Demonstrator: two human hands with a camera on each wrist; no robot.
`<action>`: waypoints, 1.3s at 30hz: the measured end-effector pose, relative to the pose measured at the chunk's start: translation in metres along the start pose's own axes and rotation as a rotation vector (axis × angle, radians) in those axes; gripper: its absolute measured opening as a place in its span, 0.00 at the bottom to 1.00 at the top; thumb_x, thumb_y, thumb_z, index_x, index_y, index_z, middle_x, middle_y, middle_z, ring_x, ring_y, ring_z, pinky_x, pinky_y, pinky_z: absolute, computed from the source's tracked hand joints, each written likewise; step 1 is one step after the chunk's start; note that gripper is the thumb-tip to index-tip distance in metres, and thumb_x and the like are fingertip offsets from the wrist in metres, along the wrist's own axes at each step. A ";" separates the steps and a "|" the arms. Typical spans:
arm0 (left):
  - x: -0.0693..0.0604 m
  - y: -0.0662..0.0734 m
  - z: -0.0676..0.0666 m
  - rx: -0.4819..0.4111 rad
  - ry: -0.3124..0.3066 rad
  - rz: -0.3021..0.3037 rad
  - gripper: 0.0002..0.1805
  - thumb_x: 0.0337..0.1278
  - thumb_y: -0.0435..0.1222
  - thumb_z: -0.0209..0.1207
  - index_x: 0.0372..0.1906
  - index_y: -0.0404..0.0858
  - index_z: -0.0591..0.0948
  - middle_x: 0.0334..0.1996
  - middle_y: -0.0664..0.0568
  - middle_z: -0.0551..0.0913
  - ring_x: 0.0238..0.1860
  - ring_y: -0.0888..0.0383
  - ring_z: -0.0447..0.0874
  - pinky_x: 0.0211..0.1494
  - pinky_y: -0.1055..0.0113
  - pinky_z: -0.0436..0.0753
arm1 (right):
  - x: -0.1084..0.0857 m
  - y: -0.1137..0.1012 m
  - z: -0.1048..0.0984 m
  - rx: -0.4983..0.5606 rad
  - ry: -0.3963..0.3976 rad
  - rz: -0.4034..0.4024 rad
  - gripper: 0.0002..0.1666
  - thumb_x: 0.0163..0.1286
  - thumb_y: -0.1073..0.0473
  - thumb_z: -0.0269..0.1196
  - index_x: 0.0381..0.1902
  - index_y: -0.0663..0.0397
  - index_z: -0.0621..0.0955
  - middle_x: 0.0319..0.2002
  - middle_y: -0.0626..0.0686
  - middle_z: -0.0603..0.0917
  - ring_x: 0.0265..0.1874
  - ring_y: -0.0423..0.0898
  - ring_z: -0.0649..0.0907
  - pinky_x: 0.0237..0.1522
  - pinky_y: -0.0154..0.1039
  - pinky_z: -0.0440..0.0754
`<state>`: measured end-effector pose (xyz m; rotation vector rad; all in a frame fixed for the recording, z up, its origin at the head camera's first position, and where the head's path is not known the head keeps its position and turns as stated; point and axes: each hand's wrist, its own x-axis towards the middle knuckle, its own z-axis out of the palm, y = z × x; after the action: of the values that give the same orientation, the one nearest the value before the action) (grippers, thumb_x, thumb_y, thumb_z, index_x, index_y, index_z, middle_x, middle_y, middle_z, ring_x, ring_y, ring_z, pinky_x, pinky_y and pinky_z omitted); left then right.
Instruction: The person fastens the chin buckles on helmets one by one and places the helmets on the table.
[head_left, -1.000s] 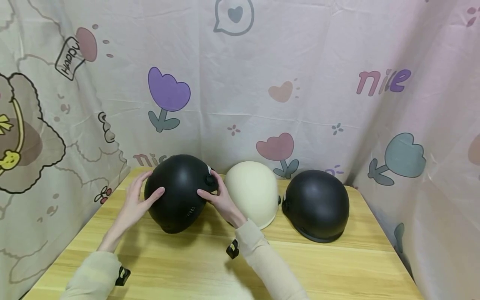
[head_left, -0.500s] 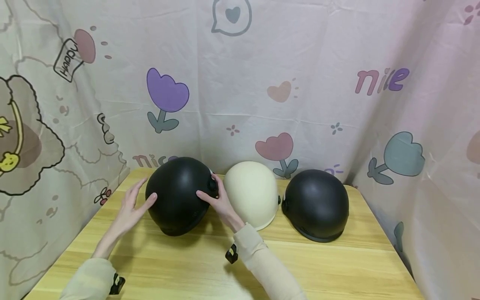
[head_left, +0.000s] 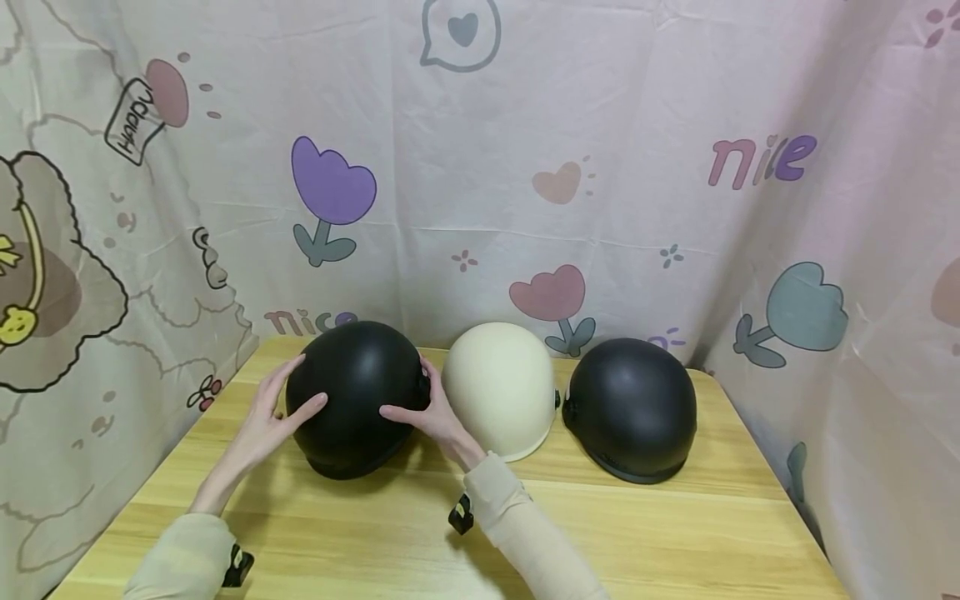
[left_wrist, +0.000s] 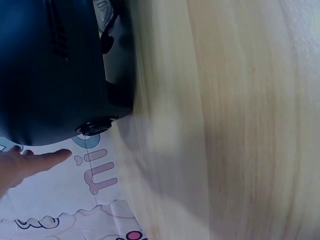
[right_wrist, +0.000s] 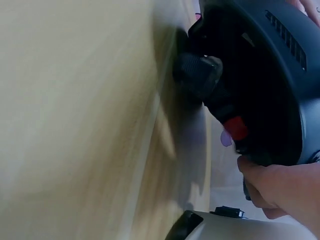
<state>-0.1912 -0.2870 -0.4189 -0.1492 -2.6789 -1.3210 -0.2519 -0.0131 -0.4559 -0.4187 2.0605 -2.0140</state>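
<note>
At the left of the head view a black helmet (head_left: pixel 352 400) is between both hands. My right hand (head_left: pixel 442 421) grips its right edge, thumb on the shell; in the right wrist view the fingers of that hand (right_wrist: pixel 287 190) curl at the rim. My left hand (head_left: pixel 262 421) is at its left side, thumb over the front. The left wrist view shows this hand (left_wrist: pixel 25 165) with a finger extended, a small gap from the helmet (left_wrist: pixel 50 80). Tilted, the helmet (right_wrist: pixel 311 87) shows its dark inside and a hanging strap with a buckle (right_wrist: pixel 200 75) in the right wrist view.
A cream helmet (head_left: pixel 498 392) stands just right of my right hand, and a second black helmet (head_left: pixel 633 408) stands farther right. All are at the back of the wooden table (head_left: pixel 360 542). A printed curtain (head_left: pixel 465 150) hangs behind and at both sides.
The left black helmet has come down slightly and its tilt has changed. My left hand moved away from its side, then came back against it. My right hand kept its grip and lowered slightly.
</note>
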 end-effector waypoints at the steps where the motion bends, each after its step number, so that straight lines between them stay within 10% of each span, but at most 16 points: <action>1: 0.000 0.000 0.000 0.002 -0.009 -0.004 0.45 0.68 0.52 0.59 0.81 0.62 0.47 0.82 0.39 0.37 0.79 0.29 0.40 0.63 0.19 0.58 | 0.000 0.000 0.000 -0.009 -0.003 0.004 0.64 0.55 0.46 0.78 0.80 0.32 0.51 0.80 0.50 0.52 0.78 0.51 0.57 0.78 0.60 0.57; 30: 0.009 -0.012 0.002 0.064 -0.034 -0.033 0.52 0.62 0.54 0.64 0.82 0.58 0.45 0.82 0.39 0.45 0.78 0.26 0.44 0.66 0.19 0.53 | 0.002 0.022 0.005 -0.165 -0.106 -0.037 0.70 0.54 0.54 0.79 0.77 0.12 0.45 0.83 0.48 0.43 0.81 0.56 0.48 0.77 0.67 0.53; 39: 0.015 -0.012 0.005 0.085 -0.031 -0.036 0.52 0.61 0.55 0.64 0.82 0.56 0.46 0.82 0.37 0.46 0.78 0.26 0.46 0.65 0.19 0.54 | 0.009 0.026 0.004 -0.147 -0.094 -0.027 0.72 0.55 0.55 0.78 0.81 0.25 0.42 0.83 0.49 0.42 0.81 0.55 0.48 0.78 0.65 0.50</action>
<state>-0.2083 -0.2903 -0.4286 -0.1130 -2.7711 -1.2212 -0.2600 -0.0198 -0.4814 -0.5600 2.1629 -1.8257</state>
